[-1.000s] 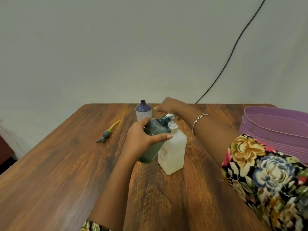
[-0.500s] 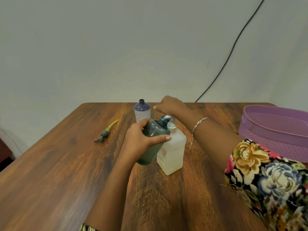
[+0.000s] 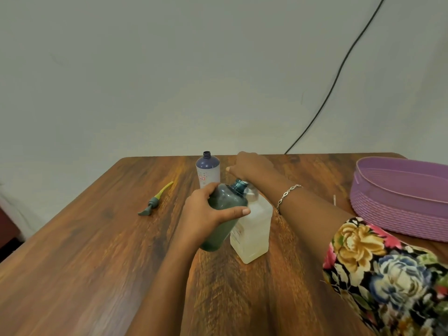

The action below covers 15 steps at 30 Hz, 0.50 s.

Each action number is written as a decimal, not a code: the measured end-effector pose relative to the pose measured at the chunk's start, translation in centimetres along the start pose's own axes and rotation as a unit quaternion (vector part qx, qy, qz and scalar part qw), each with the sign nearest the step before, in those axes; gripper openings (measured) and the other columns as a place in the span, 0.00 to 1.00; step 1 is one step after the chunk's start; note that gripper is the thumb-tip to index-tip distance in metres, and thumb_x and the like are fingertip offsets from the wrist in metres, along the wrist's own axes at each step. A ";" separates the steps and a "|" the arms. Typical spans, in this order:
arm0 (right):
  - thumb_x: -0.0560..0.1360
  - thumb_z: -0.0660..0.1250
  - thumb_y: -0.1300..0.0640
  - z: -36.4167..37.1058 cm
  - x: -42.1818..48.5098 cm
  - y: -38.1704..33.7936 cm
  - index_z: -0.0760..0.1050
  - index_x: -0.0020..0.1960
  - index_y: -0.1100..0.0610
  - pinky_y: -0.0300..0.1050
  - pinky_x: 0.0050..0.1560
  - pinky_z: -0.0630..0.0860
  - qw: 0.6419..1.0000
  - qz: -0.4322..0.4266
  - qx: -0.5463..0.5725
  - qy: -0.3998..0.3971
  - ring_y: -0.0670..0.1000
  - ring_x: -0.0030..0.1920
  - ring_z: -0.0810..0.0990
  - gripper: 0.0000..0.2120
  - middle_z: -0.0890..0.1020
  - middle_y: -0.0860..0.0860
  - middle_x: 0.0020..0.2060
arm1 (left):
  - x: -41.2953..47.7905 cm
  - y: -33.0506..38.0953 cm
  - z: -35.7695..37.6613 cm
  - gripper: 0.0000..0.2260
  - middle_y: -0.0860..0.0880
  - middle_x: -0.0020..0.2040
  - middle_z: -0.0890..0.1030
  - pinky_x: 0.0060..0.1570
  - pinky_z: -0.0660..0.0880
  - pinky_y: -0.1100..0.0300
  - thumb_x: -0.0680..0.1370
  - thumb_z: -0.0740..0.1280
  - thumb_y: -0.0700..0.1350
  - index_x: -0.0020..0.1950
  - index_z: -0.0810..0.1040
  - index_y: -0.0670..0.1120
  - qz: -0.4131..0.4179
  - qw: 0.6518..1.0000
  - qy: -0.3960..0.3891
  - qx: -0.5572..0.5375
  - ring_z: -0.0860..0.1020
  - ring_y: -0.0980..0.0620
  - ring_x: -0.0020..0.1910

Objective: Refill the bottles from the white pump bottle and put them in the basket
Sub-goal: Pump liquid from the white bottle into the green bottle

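As I refill, green bottle [image 3: 228,197] leans neck-first to white pump bottle [image 3: 254,229].
Left hand [image 3: 206,212] grips former; right hand [image 3: 252,166] caps latter, curl unseen.

- We see a wooden table [image 3: 97,275] carrying a white pump bottle [image 3: 254,234].
- Behind that bottle: uncapped purple bottle [image 3: 208,169].
- Left of it: loose pump head [image 3: 155,201].
- Right of it: purple basket [image 3: 400,204].
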State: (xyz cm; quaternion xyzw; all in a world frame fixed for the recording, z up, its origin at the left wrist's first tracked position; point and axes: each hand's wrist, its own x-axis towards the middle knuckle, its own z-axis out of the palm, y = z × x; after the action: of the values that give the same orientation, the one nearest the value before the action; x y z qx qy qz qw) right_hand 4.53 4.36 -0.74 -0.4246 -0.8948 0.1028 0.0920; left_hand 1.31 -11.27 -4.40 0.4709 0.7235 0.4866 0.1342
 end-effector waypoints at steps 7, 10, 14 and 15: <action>0.79 0.59 0.49 -1.5 -0.1 0.0 0.76 0.56 0.62 0.43 0.42 0.69 0.991 -0.023 0.100 -0.089 0.54 0.44 0.74 0.17 0.75 0.53 0.40 | -0.1 0.5 0.1 0.30 0.54 0.52 0.77 0.38 0.68 0.69 0.64 0.76 0.56 0.62 0.74 0.48 0.000 1.000 -0.001 0.009 0.75 0.56 0.49; 0.79 0.59 0.51 -1.9 0.0 -0.4 0.76 0.57 0.63 0.44 0.45 0.69 0.989 -0.030 0.089 -0.113 0.54 0.45 0.74 0.17 0.75 0.55 0.44 | -0.1 0.6 -0.2 0.32 0.54 0.54 0.75 0.40 0.68 0.70 0.64 0.75 0.56 0.65 0.72 0.48 0.002 1.000 -0.001 0.009 0.74 0.55 0.53; 0.79 0.58 0.54 -0.9 0.3 -0.1 0.74 0.48 0.59 0.44 0.44 0.72 0.996 -0.010 0.031 -0.081 0.54 0.43 0.75 0.10 0.75 0.53 0.41 | -0.2 0.0 -0.1 0.38 0.53 0.56 0.77 0.41 0.70 0.69 0.58 0.72 0.64 0.65 0.73 0.48 0.001 1.000 -0.007 -0.001 0.75 0.55 0.53; 0.79 0.57 0.54 -0.5 0.4 0.0 0.74 0.49 0.59 0.46 0.48 0.74 0.997 -0.009 0.013 -0.073 0.54 0.45 0.76 0.11 0.75 0.53 0.43 | -0.2 -0.2 0.1 0.41 0.52 0.57 0.77 0.42 0.70 0.69 0.56 0.70 0.65 0.65 0.73 0.49 0.000 1.000 -0.010 -0.004 0.75 0.54 0.53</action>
State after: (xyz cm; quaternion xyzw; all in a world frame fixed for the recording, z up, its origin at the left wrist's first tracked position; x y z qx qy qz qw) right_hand 4.41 4.75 -0.26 -0.4067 -0.9015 0.1445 0.0334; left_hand 1.38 -11.44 -4.65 0.4749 0.7204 0.4847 0.1433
